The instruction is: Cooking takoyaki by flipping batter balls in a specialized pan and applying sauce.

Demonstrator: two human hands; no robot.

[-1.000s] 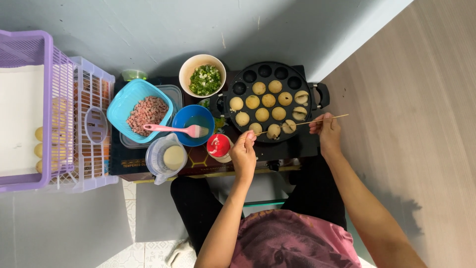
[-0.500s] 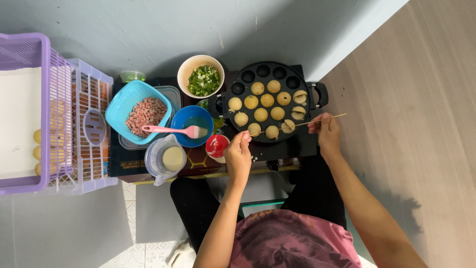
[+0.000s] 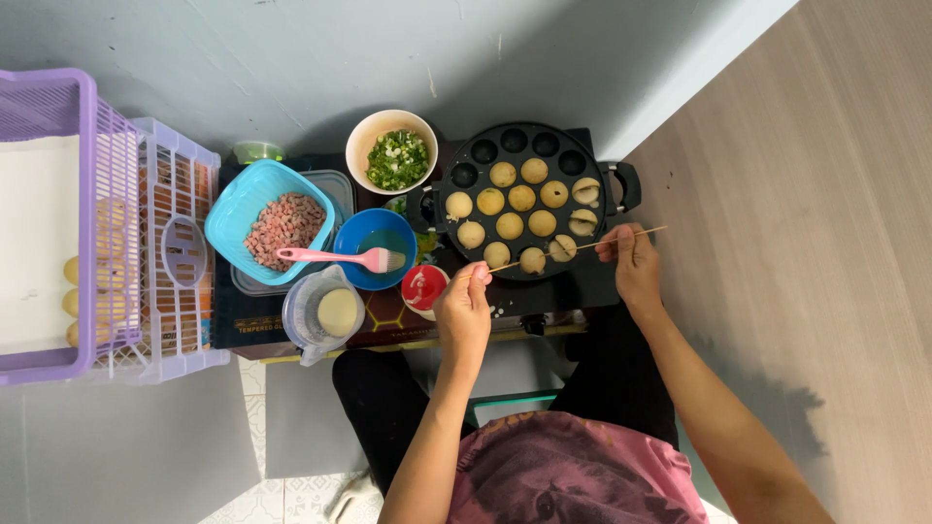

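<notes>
Black pan (image 3: pixel 522 199) fills the right end of your low table (image 3: pixel 291 325), its handle at the very edge, with bare floor beyond. Bowls crowd the left half, so room there is tight. Your lap hides the table's near edge. Your left hand (image 3: pixel 464 312) pinches a thin skewer (image 3: pixel 503 266) reaching a dough ball (image 3: pixel 532 259) at the pan's near rim. Your right hand (image 3: pixel 633 267) grips a second skewer (image 3: pixel 607 240), fingers closed.
</notes>
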